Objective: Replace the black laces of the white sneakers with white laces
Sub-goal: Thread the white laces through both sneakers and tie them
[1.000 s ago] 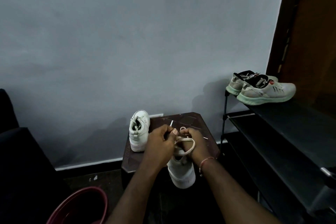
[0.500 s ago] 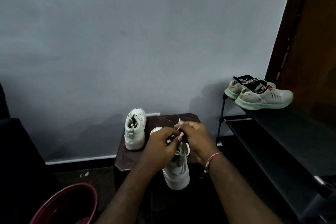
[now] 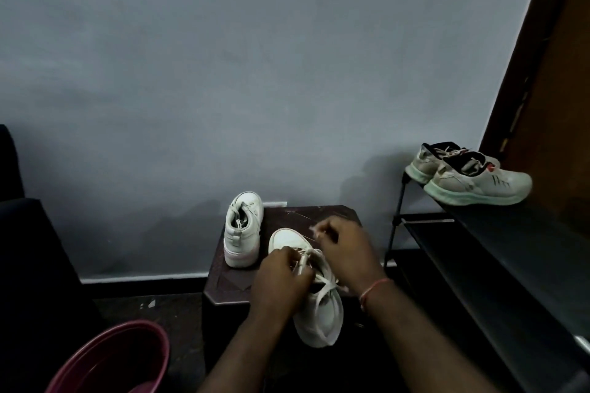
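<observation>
Head cam, dim room. Near sneaker (image 3: 321, 316) lies at the front of a small dark table (image 3: 223, 284), toe pointing to the wall (image 3: 287, 73), heel end past the table's front edge, toward me. White lace (image 3: 326, 284) is crossed thru the upper eyelets, w/ loose loops over the tongue.

L hand (image 3: 281, 277) sits on the sneaker's left side, fingers curled, pinching a strand of the lace approx mid-shoe. R hand (image 3: 346, 249) is higher, over the toe and right side, thumb + fingertips pinched on the lace end. Motion blur there, so I can't read the tip itself. Red thread band (image 3: 372, 289) on R wrist.

Far sneaker (image 3: 242, 233) stands upright at the table's back-left corner, heel to me, apart from the near one. Its lacing is too small to tell.

Right of table: black rack (image 3: 479, 252), pr of grey running shoes (image 3: 479, 183) w/ green soles on the top shelf. Maroon tub (image 3: 121, 357) on floor, bottom left.
</observation>
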`<state>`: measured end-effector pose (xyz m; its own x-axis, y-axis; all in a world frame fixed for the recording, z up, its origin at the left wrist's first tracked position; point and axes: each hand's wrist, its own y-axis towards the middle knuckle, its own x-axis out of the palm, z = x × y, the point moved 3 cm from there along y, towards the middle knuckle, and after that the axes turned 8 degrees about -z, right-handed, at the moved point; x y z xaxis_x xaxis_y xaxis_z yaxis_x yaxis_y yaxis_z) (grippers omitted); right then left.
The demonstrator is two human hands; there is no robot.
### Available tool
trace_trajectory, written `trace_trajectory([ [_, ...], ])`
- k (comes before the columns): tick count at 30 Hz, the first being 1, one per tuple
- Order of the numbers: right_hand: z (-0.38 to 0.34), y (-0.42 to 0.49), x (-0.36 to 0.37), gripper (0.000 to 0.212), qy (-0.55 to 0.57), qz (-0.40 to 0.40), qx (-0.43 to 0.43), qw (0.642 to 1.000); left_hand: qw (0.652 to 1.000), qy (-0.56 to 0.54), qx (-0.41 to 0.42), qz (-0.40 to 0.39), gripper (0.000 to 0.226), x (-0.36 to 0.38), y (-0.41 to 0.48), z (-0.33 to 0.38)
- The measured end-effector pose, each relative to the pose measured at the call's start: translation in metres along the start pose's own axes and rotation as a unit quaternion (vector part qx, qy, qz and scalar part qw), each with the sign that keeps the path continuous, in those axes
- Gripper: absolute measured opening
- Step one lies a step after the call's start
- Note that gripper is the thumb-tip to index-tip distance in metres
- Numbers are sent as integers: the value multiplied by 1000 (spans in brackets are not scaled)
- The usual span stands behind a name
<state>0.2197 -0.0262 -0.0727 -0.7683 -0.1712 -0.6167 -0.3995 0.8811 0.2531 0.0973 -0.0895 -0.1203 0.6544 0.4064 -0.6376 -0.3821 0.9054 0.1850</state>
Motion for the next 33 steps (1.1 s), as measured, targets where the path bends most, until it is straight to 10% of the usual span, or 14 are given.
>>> trace_trajectory([
  [12, 2, -19, 34, 20, -217, -35, 10, 975, 993, -51, -29, 102, 18, 0, -9, -11],
  [33, 13, -13, 48, 10, -64, -3, 51, 997, 994, -67, 8, 86, 12, 0, -16, -15],
])
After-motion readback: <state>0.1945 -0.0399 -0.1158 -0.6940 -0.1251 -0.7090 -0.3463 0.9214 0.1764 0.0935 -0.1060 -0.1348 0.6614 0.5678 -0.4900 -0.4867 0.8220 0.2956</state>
